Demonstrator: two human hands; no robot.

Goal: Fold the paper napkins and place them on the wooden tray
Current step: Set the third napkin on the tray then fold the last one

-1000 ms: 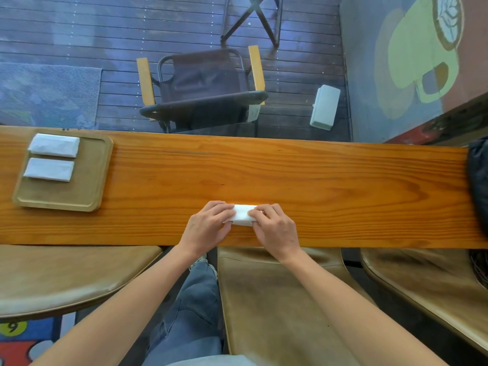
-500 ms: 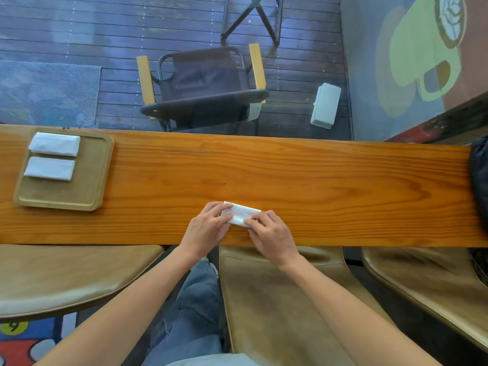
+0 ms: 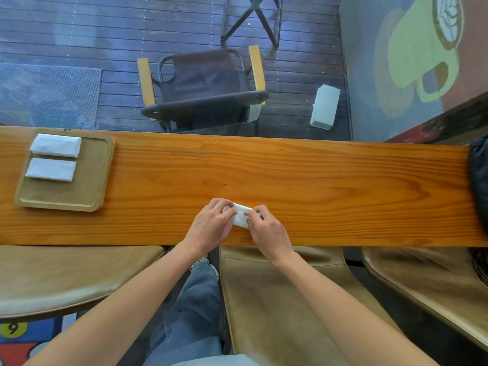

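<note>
Hands on a folded napkin near the table's front edge

Napkin [image 3: 240, 217], white, small and folded narrow, lies tilted on the table [image 3: 317, 180] close to its front edge, roughly midway along the table's length. Only the middle strip shows; both ends are covered by fingers.

Left hand [image 3: 211, 225] covers the napkin's left end, fingers curled over the top, thumb side toward the paper. The hand is closed onto the napkin. Right hand [image 3: 266, 231] is on the right end, fingertips pinching the paper's upper edge. The two hands sit just beside each other, nearly touching over the napkin. Whether the paper is lifted or flat on the wood, cannot tell.

Wooden tray [image 3: 87, 191] sits at the table's left end, well apart from the hands. Two folded napkins lie in its back-left part: far napkin [image 3: 56, 145] near the tray's back rim, near napkin [image 3: 51, 169] just in front of it, parallel, with a slim gap between them. The tray's front half is bare wood.

Dark cloth item [image 3: 479, 178] rests at the table's right end, partly cut off by the frame. Tan padded seats [image 3: 66, 276] line the table's front side.
</note>
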